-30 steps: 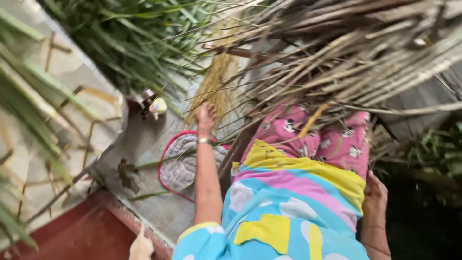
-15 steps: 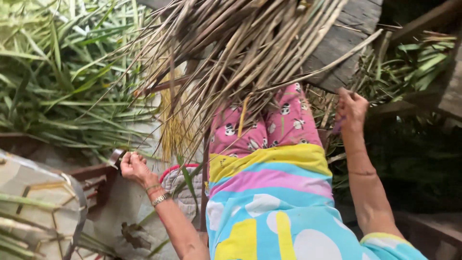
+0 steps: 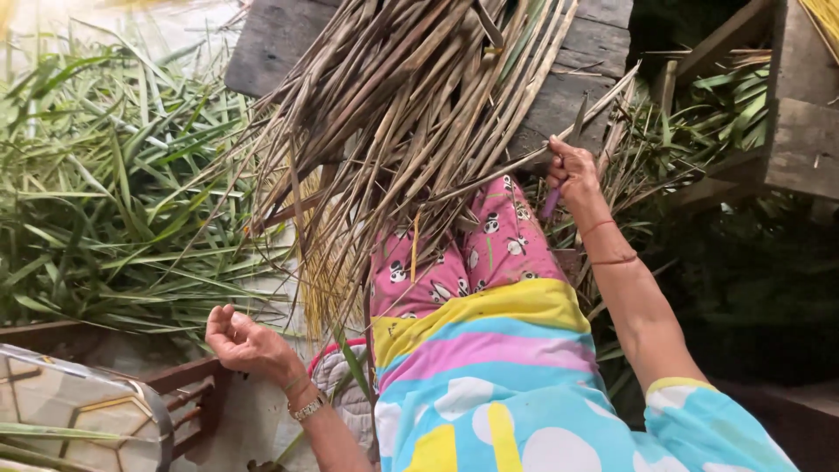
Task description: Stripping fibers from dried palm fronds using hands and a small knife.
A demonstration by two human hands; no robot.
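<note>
Resting across the person's lap, a thick bundle of dry brown stalks [image 3: 411,114] fans out from the pink patterned trousers [image 3: 454,253] up over a weathered wooden tabletop [image 3: 603,52]. The right hand [image 3: 572,170] sits at the right edge of that bundle, its grip closed on one dry stalk [image 3: 533,157] that juts out sideways; a thin purple object [image 3: 552,203] hangs just below the fist, though whether the hand holds it cannot be told. The left hand [image 3: 245,341] hovers low on the other side, palm up, fingers loosely curled and apart, holding nothing, with a metal watch [image 3: 308,406] at the wrist. Fresh green leaves [image 3: 114,201] lie heaped beyond it. A quilted cushion with a red edge [image 3: 345,393] sits beside the person's hip, and a pale patterned panel [image 3: 70,419] fills the lower left corner.
</note>
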